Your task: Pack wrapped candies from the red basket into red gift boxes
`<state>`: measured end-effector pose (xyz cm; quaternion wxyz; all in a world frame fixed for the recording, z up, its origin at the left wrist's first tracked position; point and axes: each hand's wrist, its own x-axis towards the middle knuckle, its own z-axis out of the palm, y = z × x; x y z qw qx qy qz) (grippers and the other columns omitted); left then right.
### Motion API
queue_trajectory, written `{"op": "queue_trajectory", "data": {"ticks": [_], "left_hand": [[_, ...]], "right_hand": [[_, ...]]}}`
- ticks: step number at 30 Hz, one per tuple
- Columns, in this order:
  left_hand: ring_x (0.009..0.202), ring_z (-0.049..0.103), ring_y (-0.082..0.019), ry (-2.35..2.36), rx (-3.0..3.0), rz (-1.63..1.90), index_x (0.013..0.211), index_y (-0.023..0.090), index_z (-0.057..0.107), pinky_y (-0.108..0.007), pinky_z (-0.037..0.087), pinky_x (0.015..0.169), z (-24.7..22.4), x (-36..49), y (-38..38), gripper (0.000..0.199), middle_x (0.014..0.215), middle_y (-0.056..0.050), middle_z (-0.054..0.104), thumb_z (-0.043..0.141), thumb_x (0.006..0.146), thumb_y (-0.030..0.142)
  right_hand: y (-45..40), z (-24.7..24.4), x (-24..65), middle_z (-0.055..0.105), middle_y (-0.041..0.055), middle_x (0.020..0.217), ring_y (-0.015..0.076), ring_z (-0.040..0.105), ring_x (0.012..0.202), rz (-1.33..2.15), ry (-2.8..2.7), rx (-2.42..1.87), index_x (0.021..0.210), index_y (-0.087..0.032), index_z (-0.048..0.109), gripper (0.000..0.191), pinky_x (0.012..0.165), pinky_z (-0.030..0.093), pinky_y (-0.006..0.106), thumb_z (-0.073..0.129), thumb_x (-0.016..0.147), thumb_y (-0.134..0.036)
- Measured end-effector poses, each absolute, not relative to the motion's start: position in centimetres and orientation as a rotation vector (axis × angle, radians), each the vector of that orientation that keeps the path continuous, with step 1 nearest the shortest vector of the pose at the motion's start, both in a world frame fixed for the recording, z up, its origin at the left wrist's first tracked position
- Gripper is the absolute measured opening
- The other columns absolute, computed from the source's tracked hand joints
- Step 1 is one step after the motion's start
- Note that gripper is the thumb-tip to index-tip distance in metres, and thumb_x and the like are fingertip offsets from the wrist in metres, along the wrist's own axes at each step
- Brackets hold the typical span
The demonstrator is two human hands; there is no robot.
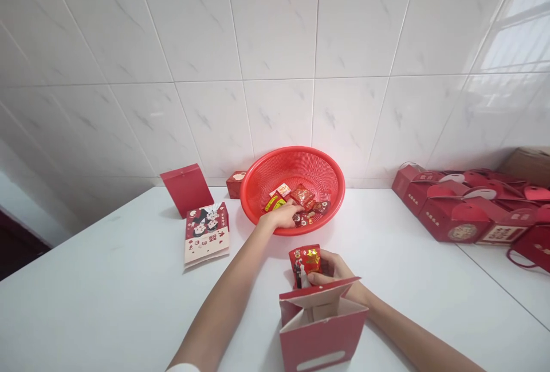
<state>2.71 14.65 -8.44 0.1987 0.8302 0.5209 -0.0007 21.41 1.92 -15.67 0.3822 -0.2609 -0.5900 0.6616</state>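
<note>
My left hand (283, 214) reaches into a red mesh basket (294, 157), its fingers down among several small red packets (302, 195); what its fingertips touch is hidden. Beside them in the basket lies a red packet with yellow print (275, 202). Below the basket, my right hand (337, 269) grips a shiny red and gold packet (307, 261) between thumb and fingers. Just in front of that hand stands a red paper box (322, 337) with its top open, partly hiding the packet's lower edge and the wrist.
Left of the basket are a folded printed box (207, 231), an upright red card box (188, 188) and a small red box (235, 184). Several red gift boxes (458, 217) crowd the right side of the white table (107, 297). A tiled wall rises behind.
</note>
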Motion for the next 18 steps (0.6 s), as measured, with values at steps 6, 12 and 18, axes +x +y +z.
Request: {"op": "queue_trajectory", "data": {"ticks": [6, 12, 18], "left_hand": [[0.128, 0.056, -0.029, 1.466, 2.341, -0.032, 0.142, 0.025, 0.052, -0.031, 0.045, 0.107, -8.41, 2.78, 14.39, 0.072, 0.15, -0.011, 0.043, 0.066, 0.073, 0.011], [0.122, 0.06, -0.028, 1.477, 2.351, -0.031, 0.142, 0.026, 0.054, -0.032, 0.046, 0.105, -8.15, 2.83, 14.25, 0.07, 0.151, -0.011, 0.04, 0.066, 0.074, 0.011], [0.118, 0.062, -0.03, 1.474, 2.356, -0.012, 0.141, 0.024, 0.056, -0.035, 0.047, 0.104, -7.97, 2.72, 14.21, 0.068, 0.148, -0.012, 0.045, 0.067, 0.074, 0.013]], "right_hand": [[2.28, -16.17, 21.22, 0.073, 0.0094, 0.093, 0.0226, 0.068, 0.081, 1.68, -1.478, -0.668, 0.103, -0.014, 0.068, 0.039, 0.074, 0.051, 0.035, 0.08, 0.077, -0.04], [2.32, -15.72, 20.97, 0.072, 0.0065, 0.09, 0.0194, 0.065, 0.078, 1.659, -1.484, -0.648, 0.101, -0.015, 0.068, 0.034, 0.072, 0.049, 0.032, 0.078, 0.078, -0.037], [2.74, -15.62, 20.68, 0.07, 0.005, 0.085, 0.0202, 0.063, 0.077, 1.61, -1.523, -0.73, 0.101, -0.015, 0.068, 0.036, 0.073, 0.049, 0.033, 0.078, 0.075, -0.038]]}}
